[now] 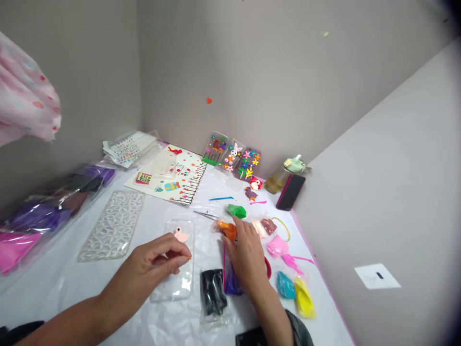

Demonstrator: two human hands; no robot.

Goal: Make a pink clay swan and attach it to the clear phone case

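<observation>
My left hand is closed in a pinch on a tiny piece of orange clay, just over a clear phone case. A pale pink clay bird shape with a dark eye lies on the upper part of that case. My right hand has its thumb and fingers around a packet of orange clay, with some of the packet hidden by the fingers. Green clay in plastic lies just beyond those fingertips. Beneath the right hand is a purple packet, partly covered.
Black clay, teal clay, yellow clay and pink clay packets lie around. Tweezers, a blue tool, a phone and a bottle sit farther back. Decorated cases lean on the wall. A textured case lies left.
</observation>
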